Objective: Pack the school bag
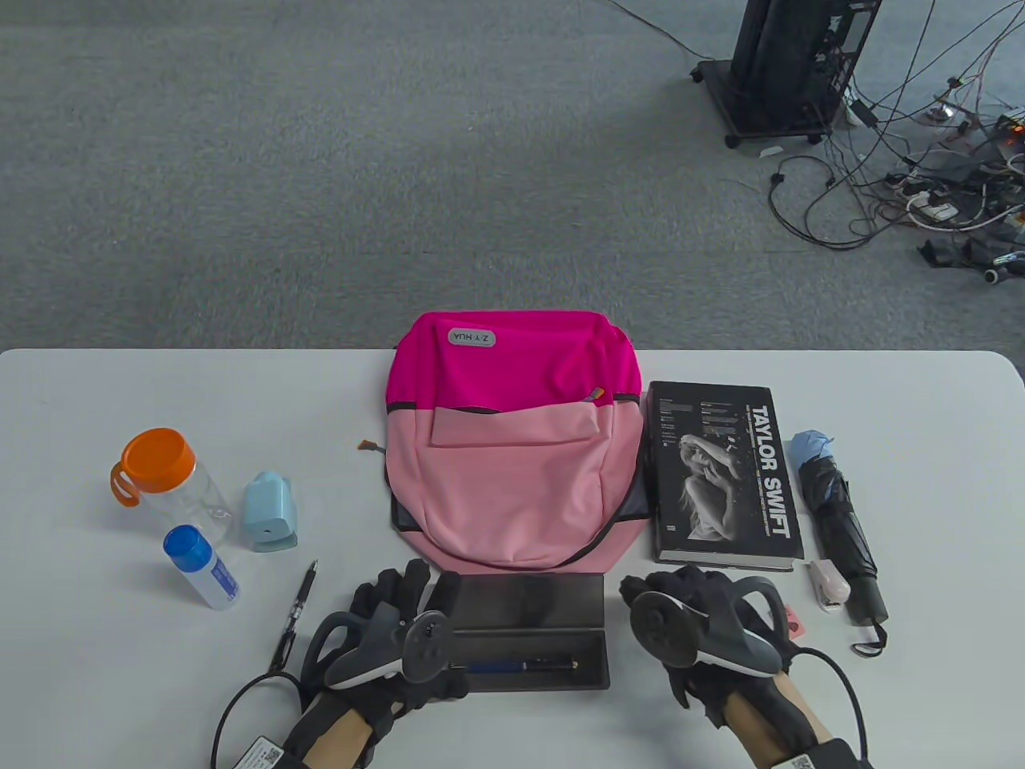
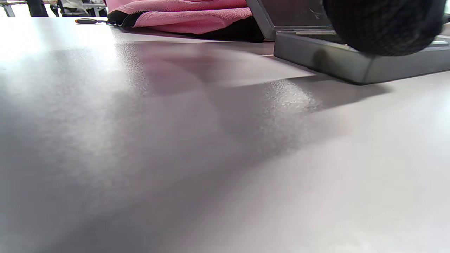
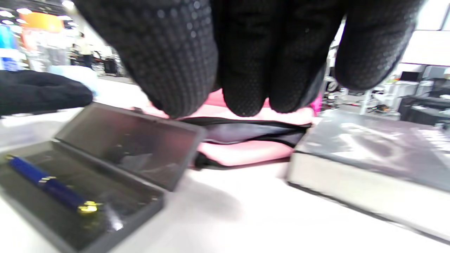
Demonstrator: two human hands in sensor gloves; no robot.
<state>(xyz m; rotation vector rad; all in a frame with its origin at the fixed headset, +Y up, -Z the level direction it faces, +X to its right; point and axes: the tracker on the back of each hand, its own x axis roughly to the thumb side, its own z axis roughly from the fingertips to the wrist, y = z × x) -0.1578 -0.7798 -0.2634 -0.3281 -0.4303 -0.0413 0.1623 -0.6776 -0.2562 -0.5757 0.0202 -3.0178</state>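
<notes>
Table view: the bag (image 1: 512, 448) lies flat mid-counter, supplies spread around it within reach. The left hand (image 1: 384, 633) rests on the open case (image 1: 528, 641), likely steadying it; the right hand (image 1: 705, 633) hovers beside, holding nothing.

Left wrist view: glossy white counter (image 2: 175, 158).

Right wrist view: loosely curled fingers (image 3: 246, 70) above a blue pen (image 3: 49, 186); cluttered room behind.

A white bench (image 1: 921, 448) with rounded far corners spans the near half of the table view. Beyond its far edge lies grey carpet (image 1: 360, 176), evenly lit. At the far right stands a black stand on castors (image 1: 789, 68), and a tangle of cables and power strips (image 1: 937, 184) spreads over the carpet to its right. The right wrist view shows a bright, blurred room behind, with pale furniture (image 3: 418, 88) at the right.
</notes>
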